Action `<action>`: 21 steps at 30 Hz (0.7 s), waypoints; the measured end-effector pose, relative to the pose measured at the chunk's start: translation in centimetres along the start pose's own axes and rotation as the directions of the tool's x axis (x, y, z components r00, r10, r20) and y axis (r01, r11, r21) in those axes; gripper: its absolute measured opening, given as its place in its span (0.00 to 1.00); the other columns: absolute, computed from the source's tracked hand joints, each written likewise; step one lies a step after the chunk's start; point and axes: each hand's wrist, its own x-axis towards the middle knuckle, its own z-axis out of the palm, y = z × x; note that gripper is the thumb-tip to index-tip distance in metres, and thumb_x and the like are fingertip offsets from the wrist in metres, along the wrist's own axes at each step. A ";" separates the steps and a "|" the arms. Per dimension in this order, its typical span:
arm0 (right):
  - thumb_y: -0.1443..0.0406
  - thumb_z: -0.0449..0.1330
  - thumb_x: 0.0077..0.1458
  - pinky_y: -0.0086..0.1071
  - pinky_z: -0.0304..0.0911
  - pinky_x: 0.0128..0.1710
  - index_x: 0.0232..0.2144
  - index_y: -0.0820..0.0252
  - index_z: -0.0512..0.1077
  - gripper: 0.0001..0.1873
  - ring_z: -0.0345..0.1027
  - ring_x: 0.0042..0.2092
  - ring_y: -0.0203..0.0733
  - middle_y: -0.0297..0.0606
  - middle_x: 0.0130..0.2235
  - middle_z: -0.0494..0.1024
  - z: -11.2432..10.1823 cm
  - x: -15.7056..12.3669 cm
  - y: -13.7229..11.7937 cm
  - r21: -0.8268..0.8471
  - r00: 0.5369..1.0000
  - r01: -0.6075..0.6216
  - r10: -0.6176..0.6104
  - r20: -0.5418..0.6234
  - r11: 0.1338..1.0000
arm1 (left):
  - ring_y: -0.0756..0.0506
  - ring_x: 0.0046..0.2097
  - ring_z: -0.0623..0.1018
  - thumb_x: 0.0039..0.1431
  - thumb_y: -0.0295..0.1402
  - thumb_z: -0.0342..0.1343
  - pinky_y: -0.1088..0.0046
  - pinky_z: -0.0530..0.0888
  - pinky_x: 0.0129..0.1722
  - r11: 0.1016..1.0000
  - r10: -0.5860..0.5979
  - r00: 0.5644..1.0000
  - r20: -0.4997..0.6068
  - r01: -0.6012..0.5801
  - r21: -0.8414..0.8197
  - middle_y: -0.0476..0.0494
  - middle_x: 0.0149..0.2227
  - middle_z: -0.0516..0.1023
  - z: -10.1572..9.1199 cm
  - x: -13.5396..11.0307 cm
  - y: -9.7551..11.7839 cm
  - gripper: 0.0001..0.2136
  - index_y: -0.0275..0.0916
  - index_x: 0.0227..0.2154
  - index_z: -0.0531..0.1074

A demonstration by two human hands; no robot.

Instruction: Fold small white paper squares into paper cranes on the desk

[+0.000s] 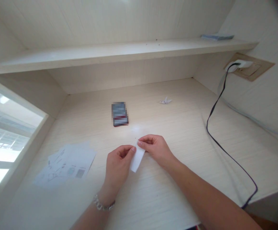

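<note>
Fingers [130,152] and thumbs of both hands pinch a narrow white paper strip [137,160], near the middle of the worktop [177,127]. The left hand [118,165], wrist braceleted, angles in from near left to its left edge; the right hand [157,147], forearm slanting from near right, holds its far end. Its long axis runs near-left to far-right. Printed sheets [68,161] lie left; a folded paper bird [165,101] sits farther, rightward.

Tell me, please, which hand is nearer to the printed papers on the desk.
The left hand: it is just right of the printed papers. The right hand is farther right, across the white paper strip.
</note>
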 end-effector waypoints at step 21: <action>0.60 0.65 0.40 0.30 0.63 0.29 0.23 0.64 0.73 0.11 0.65 0.26 0.34 0.35 0.24 0.74 0.7 -0.1 0.1 0.090 0.994 -0.012 0.021 -0.104 0.996 | 0.49 0.30 0.76 0.49 0.41 0.57 0.76 0.71 0.29 0.980 -0.037 0.981 -0.192 -0.002 -0.199 0.44 0.31 0.79 1.2 0.1 -0.5 0.13 0.36 0.33 0.75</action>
